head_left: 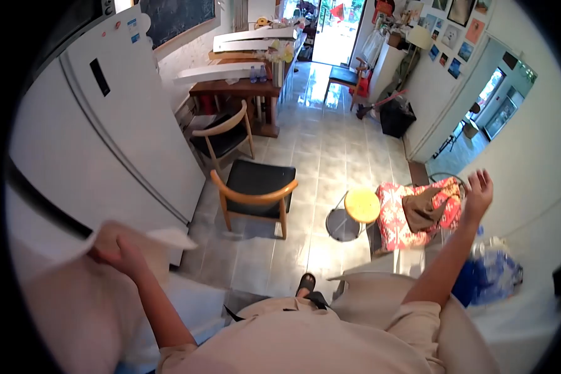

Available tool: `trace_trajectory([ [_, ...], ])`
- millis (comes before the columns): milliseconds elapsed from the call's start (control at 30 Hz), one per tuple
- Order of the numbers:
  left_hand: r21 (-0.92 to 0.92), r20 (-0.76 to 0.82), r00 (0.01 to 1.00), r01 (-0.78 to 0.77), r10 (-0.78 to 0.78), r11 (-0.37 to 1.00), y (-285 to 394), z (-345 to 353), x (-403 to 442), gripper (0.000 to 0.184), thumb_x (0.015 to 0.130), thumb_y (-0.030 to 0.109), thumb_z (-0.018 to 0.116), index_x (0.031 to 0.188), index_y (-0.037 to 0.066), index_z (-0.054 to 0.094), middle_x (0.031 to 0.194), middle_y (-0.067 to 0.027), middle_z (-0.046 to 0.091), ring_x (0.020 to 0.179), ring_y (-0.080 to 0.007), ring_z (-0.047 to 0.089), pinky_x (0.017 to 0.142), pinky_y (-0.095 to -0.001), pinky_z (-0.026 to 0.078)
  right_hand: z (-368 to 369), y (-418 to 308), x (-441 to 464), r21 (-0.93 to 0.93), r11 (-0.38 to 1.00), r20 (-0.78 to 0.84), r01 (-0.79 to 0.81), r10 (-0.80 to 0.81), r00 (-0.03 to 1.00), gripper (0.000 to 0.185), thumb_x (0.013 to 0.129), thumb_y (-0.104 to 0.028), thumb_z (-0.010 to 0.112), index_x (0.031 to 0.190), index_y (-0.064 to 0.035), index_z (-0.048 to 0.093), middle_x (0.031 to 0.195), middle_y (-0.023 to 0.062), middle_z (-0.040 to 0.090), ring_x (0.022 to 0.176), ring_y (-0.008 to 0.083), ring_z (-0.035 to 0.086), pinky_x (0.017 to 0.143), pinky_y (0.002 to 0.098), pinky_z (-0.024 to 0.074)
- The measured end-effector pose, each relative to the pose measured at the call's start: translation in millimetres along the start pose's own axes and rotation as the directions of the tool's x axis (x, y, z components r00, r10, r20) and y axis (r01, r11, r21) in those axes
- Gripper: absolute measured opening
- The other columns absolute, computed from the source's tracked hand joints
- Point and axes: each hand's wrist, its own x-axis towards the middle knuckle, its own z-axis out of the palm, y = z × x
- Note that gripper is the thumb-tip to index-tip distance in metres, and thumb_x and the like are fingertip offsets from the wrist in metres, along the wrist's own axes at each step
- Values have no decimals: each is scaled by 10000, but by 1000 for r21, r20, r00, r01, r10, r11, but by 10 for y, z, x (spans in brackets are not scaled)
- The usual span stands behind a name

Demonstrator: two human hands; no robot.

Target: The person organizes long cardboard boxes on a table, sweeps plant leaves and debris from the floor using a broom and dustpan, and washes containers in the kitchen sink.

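On the left, my left hand (119,254) grips the edge of a large beige cloth (75,305), with the thumb showing and the fingers partly hidden. The cloth is spread wide, hangs down beside me and is blurred toward the bottom. My right hand (479,194) is raised at the right, its fingers apart and nothing visible in it. Below the right arm more beige fabric (380,290) hangs at my side; I cannot tell if it is the same piece. Dark straps (234,313) show at my waist.
A white fridge (118,124) stands close on the left. Ahead are a chair (258,187) with a black seat, a yellow round stool (361,206) and a patterned red cloth (393,215) with a brown bag (422,209) on it. Blue-wrapped bottles (492,274) sit at the right.
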Motion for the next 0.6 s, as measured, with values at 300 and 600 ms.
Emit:
trace_trajectory([
  [300,310,244,-46,950,-969,33,-1388,1350,-3094,804,837,346,629,1449,-9,246,1441,-235,339,1330,-374,344,1062,-464,336,793,1199,872,-79,983,177,-163,175,968,389,903,-117,649,1245,29,536,1213,118,583,1053,178,590,861,279,489],
  [600,412,440,-582,808,-684,-422,-946,3623,-4421,881,781,485,726,1476,186,274,1530,-140,198,1371,-339,271,1046,-615,289,1109,3045,904,-530,821,488,213,89,869,290,883,-68,637,1147,35,579,1028,118,670,917,184,639,885,270,481],
])
